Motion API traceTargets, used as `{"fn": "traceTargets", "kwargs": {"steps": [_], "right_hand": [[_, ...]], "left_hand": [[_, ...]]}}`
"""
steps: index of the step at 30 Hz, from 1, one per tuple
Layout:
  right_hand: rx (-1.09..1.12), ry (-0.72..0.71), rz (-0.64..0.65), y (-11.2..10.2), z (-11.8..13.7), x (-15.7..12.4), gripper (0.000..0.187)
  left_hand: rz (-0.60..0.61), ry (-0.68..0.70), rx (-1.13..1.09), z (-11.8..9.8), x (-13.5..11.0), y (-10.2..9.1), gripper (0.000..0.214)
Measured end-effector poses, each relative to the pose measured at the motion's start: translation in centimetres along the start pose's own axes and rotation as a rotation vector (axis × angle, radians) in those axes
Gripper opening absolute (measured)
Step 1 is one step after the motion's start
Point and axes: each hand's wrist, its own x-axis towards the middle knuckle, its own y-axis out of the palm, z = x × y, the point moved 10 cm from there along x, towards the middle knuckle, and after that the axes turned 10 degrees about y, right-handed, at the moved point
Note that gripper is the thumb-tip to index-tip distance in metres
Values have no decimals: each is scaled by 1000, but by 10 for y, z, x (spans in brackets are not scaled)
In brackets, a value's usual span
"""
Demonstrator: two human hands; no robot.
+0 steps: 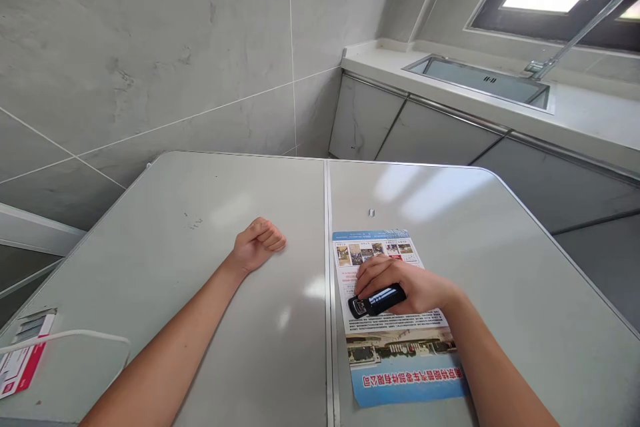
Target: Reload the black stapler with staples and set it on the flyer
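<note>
My right hand [400,280] is closed around a small black oblong device [376,300] and presses it onto a printed flyer [400,360] lying on the right half of the grey table [200,267]. The flyer has photos at its top and a blue band with red characters at its near end. My left hand [257,243] rests on the left half of the table as a loose fist with nothing visible in it, about a hand's width left of the flyer.
A seam [327,280] divides the tabletop in two. At the near left edge lie a white and red card [23,360] and a white cable [75,335]. Behind to the right runs a counter with a steel sink [480,79] and a faucet [580,27].
</note>
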Motion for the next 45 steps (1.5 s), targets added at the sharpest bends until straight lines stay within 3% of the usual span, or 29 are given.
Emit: {"fn": "traceTargets", "kwargs": {"steps": [3, 5, 7, 12, 16, 25, 35, 38, 42, 45], "right_hand": [[30, -47, 22, 4, -5, -1, 48], [33, -44, 37, 5, -10, -2, 53], [32, -37, 55, 7, -12, -3, 58], [31, -18, 69, 6, -11, -2, 59], [35, -8, 85, 7, -11, -3, 61], [50, 22, 103, 8, -14, -5, 68], [44, -42, 55, 5, -5, -3, 56], [40, -58, 10, 3, -4, 0, 48], [35, -49, -54, 4, -5, 6, 43], [41, -42, -70, 8, -4, 11, 43]], "left_hand": [[44, 14, 435, -4, 2, 18, 51], [170, 75, 777, -6, 3, 41, 39], [309, 102, 1039, 1, 2, 61, 41], [527, 55, 1276, 28, -5, 76, 59], [603, 75, 1278, 34, -10, 88, 58], [563, 75, 1082, 32, -14, 112, 52], [521, 175, 561, 11, -16, 127, 45], [474, 177, 523, 9, -15, 122, 44], [285, 153, 565, 9, -6, 93, 36], [235, 122, 519, 13, -5, 86, 32]]}}
